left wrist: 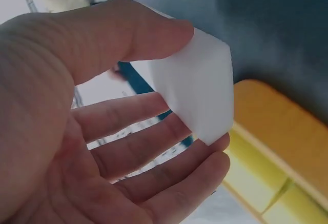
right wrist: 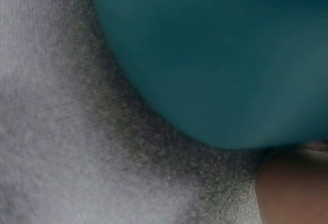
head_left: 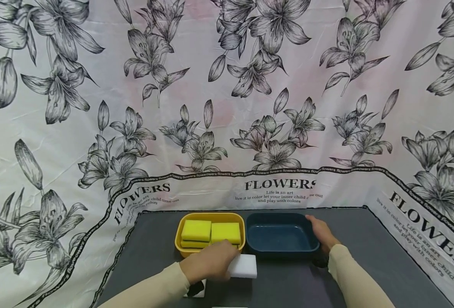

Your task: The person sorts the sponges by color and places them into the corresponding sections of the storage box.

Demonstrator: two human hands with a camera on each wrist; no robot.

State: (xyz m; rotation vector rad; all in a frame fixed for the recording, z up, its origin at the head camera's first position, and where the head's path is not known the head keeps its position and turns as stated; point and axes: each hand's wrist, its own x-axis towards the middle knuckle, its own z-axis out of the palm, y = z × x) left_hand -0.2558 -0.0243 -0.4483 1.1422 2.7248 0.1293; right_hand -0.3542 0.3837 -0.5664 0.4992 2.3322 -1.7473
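Note:
A white sponge block (head_left: 245, 266) is pinched in my left hand (head_left: 214, 261), in front of the two tubs. In the left wrist view the thumb (left wrist: 154, 32) lies on one face of the white block and the fingers are behind its other side. My right hand (head_left: 322, 233) holds the right end of a dark blue tub (head_left: 282, 252), with fingers at its far right rim. No contents show inside this tub. The right wrist view shows the tub's rounded outer wall (right wrist: 205, 80) close up, with part of a finger (right wrist: 292, 188) beside it.
Left of the blue tub stands a yellow tub (head_left: 180, 231) with several yellow sponges (head_left: 196, 230) stacked inside. Another white block (head_left: 200, 293) lies under my left wrist, and a white edge (head_left: 229, 306) shows at the bottom. Flowered cloth (head_left: 203, 85) surrounds the grey table (head_left: 365, 244).

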